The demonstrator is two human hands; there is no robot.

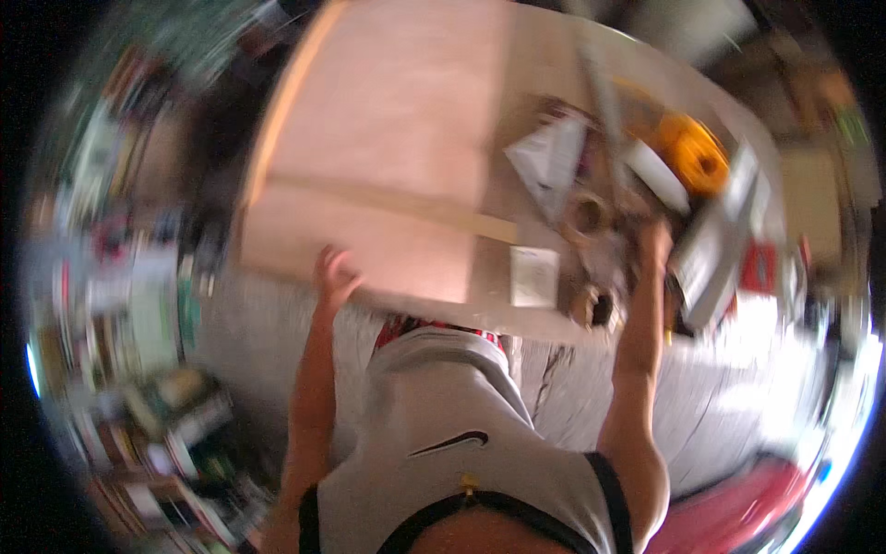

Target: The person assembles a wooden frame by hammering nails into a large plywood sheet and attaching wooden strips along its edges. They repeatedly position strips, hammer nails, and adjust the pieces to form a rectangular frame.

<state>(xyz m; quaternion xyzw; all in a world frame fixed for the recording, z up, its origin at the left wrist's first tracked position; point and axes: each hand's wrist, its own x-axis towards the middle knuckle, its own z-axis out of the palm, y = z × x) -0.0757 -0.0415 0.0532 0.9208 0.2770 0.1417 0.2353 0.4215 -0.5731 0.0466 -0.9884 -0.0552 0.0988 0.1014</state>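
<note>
Head view, blurred by motion, looking down over a grey shirt and two bare forearms rising from the lower edge.

Left hand raised at the near edge of a large pale pink board, fingers spread and loosely curled, resting against or just over that edge; actual contact lost in the blur. Nothing seen clasped in it. A lighter wooden strip lying across the board, just beyond the left hand and running toward the right.

Right hand reaching up into the clutter on the table's right side, well apart from the board. Fingers too smeared to read: open or closed, cannot tell, nor whether anything is gripped. Closest to it: a roll of tape just to its left, a dark round object nearer the table's front edge below it, and a grey flat box-like thing just to its right.

Between the two hands, a small white card flat on the table near the front edge, just beside the board's right side. Farther back, a white folded packet and an orange coil, both beyond the right hand.

Board therefore at the left hand, far from the right one. Shelves with mixed items blurred along the left rim.
</note>
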